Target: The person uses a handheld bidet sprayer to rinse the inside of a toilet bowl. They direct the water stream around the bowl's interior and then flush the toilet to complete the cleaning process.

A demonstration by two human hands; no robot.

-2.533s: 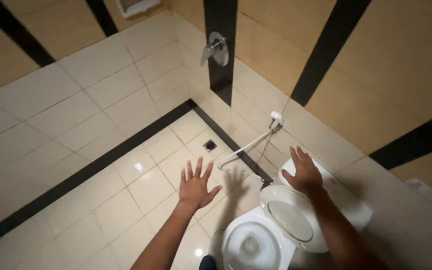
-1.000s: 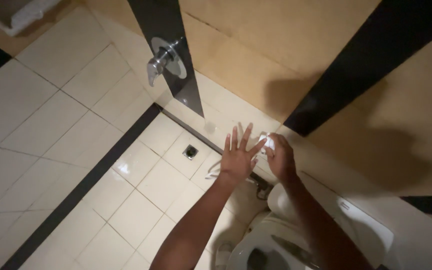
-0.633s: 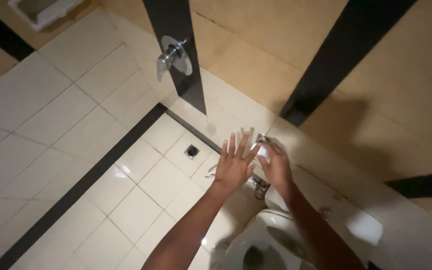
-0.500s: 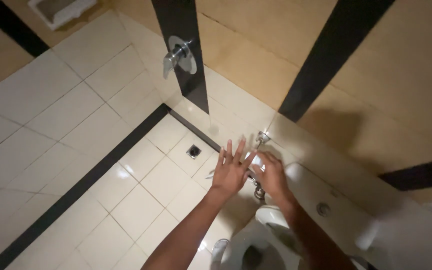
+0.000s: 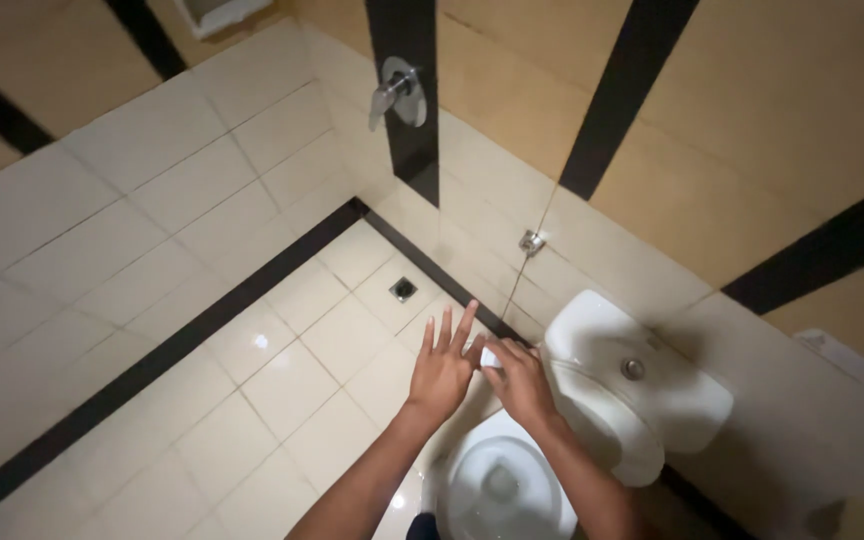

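From the head view, the left hand [image 5: 442, 368] is spread open, fingers splayed, while the right hand [image 5: 520, 378] closes around a small white plastic spray head [image 5: 490, 357] above the white ceramic toilet bowl [image 5: 500, 485]; it is probably light, rigid and slippery, best held by its body.

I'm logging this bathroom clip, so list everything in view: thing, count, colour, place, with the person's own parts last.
toilet bowl: one, white, open, bottom centre
toilet lid: one, white, raised against the tank
tank: one, white, round flush button on top, against the right wall
sprayer head: one, white, in the right hand
wall valve: one, chrome, above the tank
shower handle: one, chrome, on the black wall stripe
floor drain: one, dark, near the corner
left hand: fingers spread, beside the sprayer head
right hand: closed around the sprayer head
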